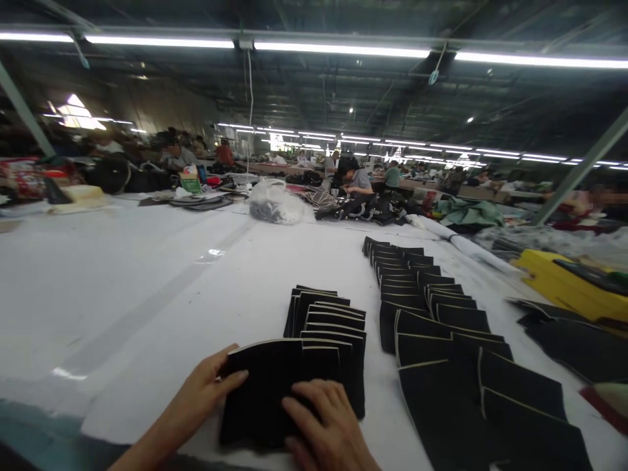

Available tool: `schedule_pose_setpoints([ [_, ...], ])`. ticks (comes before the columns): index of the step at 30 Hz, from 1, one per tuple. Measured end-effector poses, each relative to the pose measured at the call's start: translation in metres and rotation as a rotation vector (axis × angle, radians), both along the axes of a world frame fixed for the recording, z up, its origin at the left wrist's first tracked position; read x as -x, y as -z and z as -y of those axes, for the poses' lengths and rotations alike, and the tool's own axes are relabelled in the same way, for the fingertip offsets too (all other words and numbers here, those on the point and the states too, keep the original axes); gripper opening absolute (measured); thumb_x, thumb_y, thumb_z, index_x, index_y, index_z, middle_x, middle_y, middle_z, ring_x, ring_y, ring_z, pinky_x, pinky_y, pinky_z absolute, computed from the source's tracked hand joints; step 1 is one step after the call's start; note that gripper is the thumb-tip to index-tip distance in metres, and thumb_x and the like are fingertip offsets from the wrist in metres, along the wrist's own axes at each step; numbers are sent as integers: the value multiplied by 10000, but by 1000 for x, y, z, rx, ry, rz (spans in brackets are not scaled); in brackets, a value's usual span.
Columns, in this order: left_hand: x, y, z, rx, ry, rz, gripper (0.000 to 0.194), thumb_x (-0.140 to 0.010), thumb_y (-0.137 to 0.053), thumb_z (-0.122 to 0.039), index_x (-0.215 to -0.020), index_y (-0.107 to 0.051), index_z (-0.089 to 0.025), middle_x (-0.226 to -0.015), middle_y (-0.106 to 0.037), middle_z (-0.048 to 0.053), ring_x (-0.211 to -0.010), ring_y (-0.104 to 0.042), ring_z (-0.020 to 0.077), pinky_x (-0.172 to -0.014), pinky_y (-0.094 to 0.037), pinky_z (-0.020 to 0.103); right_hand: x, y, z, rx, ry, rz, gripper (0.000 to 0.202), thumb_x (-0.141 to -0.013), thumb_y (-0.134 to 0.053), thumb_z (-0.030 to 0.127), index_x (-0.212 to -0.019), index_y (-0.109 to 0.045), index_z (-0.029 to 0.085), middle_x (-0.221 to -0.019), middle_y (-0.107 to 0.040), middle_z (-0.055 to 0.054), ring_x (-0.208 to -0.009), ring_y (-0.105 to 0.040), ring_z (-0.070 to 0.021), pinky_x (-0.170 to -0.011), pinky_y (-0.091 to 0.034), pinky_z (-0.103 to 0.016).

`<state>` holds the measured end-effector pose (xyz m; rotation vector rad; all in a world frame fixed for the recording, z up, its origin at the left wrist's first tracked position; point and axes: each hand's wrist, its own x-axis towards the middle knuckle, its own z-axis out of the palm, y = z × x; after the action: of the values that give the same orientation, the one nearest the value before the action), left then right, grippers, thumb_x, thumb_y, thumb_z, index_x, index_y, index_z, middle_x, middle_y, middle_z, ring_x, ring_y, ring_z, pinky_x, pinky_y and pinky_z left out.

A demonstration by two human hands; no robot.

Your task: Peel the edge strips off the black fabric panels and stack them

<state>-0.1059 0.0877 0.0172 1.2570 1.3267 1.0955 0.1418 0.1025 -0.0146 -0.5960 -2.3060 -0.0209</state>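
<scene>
The left hand (203, 392) holds the edge of a flat black fabric piece with a pale rim (265, 392), thumb on top. The right hand (326, 425) lies flat on it with spread fingers, probably to keep it steady on the white tabletop (147, 288), touching a row of overlapped black pieces (328, 327).

A wide white table (122, 275) runs toward crowded workbenches (275, 169) deep in the hall. Long fluorescent tubes (338, 49) line the dark ceiling (more rows recede behind), and slanted grey posts (579, 171) frame both sides.
</scene>
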Motion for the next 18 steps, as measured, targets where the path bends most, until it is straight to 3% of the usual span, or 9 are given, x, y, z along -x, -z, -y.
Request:
schedule_pose_setpoints([
  [2,22,-3,8,13,-21,19,276,-724,-746,-399,-941,-694,-238,-841,-689,4,-832,-632,246,-780,-509,303,-10,-5,2,74,101,47,360,-894,-546,234,-1252,-561,208,-1221,-607,-85,-1071,-551,-231,-891,-447,-368],
  [4,37,-3,20,36,-56,19,316,-698,-765,-445,-931,-708,-240,-721,-651,-8,-672,-604,205,-612,-487,264,-16,-7,-1,67,159,114,368,-900,-507,150,-1256,-566,221,-1240,-609,-71,-1102,-541,-227,-928,-412,-373],
  [6,44,0,35,99,-81,44,382,-677,-769,-490,-967,-714,-249,-658,-617,-16,-492,-498,145,-433,-353,227,-14,-7,-11,16,195,155,401,-904,-459,72,-1244,-581,246,-1236,-620,-49,-1123,-531,-222,-953,-369,-381],
  [8,42,4,51,168,-78,107,427,-677,-763,-513,-1017,-712,-260,-685,-633,-6,-431,-421,108,-384,-234,213,-7,-9,-23,-23,229,185,466,-896,-418,9,-1256,-580,256,-1258,-613,-45,-1157,-511,-226,-976,-327,-395],
  [12,23,11,81,216,10,228,466,-668,-767,-543,-1034,-722,-259,-696,-646,13,-437,-402,95,-378,-216,205,14,-17,-36,-30,246,230,376,-932,-425,49,-1218,-611,207,-1252,-613,-84,-1165,-502,-253,-980,-313,-419],
  [14,12,13,92,212,53,300,462,-665,-770,-552,-1019,-726,-258,-689,-642,17,-471,-455,116,-401,-308,211,20,-21,-30,-5,227,211,290,-959,-448,115,-1168,-633,194,-1210,-631,-88,-1142,-515,-253,-976,-323,-422],
  [16,5,13,101,201,71,395,424,-681,-775,-527,-1010,-726,-264,-764,-669,34,-609,-577,179,-532,-455,257,23,-21,-20,23,182,225,268,-964,-470,147,-1175,-624,205,-1207,-633,-74,-1146,-520,-245,-991,-320,-425],
  [18,0,12,107,194,67,470,401,-686,-785,-499,-1005,-725,-265,-862,-694,53,-777,-638,245,-719,-515,334,22,-20,-9,40,134,246,272,-960,-492,163,-1200,-605,228,-1221,-629,-55,-1163,-521,-237,-1031,-297,-440],
])
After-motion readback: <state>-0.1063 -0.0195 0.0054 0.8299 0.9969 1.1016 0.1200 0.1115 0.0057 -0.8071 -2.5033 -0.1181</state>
